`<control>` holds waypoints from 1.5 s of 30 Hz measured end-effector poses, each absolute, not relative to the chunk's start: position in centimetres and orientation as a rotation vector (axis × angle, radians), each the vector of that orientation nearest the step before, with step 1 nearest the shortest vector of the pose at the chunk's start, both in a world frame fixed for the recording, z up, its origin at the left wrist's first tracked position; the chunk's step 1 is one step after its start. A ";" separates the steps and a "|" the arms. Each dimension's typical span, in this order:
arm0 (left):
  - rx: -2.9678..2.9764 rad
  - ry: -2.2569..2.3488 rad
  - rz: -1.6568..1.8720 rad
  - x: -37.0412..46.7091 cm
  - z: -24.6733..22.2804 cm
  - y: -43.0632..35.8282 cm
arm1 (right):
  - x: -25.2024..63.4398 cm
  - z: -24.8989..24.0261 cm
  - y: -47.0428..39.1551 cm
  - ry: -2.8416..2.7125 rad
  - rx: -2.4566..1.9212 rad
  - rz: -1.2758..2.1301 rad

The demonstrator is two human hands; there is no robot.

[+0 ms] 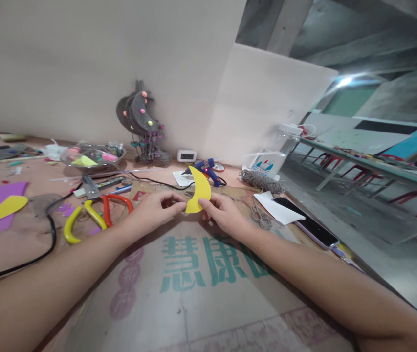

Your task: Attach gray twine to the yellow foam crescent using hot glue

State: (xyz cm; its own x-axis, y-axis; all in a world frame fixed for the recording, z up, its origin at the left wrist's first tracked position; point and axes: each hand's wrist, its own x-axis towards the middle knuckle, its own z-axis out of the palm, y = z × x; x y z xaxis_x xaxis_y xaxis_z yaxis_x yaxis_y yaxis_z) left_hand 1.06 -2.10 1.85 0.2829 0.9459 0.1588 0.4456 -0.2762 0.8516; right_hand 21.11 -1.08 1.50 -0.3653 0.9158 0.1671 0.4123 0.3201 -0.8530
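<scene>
A yellow crescent moon cutout (pixel 201 188) stands upright over the printed cardboard. My right hand (pixel 226 211) pinches its lower right edge, the thumb lying on the front face. At the lower left tip, my left hand (pixel 161 209) has its thumb and forefinger closed on the moon's edge. Right behind the cutout lies a blue glue gun (pixel 211 173) with a small red light, partly covered by the moon. Pliers with red and yellow handles (pixel 94 215) rest to the left of my left hand.
Purple sheet (pixel 13 188), yellow piece (pixel 5 211) and black cable (pixel 52 234) lie left. A bowl of pompoms (pixel 93 159), grey moon ornaments (pixel 140 115) and a small clock (pixel 186 156) stand behind. Grey yarn (pixel 261 181) and a phone (pixel 314 227) are right.
</scene>
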 end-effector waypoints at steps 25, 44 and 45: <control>1.938 1.269 0.903 0.7 1.5 -1.8 | 21.1 1.3 -0.9 -1.903 -1.187 0.921; 1.865 1.214 1.008 0.6 1.0 -1.2 | 21.4 1.2 -0.6 -1.846 -1.144 0.921; 1.857 1.206 1.010 0.6 1.0 -1.2 | 21.4 1.2 -0.6 -1.845 -1.146 0.915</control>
State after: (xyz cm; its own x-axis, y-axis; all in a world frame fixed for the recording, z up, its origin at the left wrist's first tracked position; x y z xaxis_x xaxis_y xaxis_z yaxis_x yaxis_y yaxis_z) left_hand 0.61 -1.22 1.01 0.2650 0.9353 0.2347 0.3951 -0.3273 0.8583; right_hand 21.44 -0.62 1.22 -0.3038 0.9245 0.2304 0.3759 0.3385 -0.8626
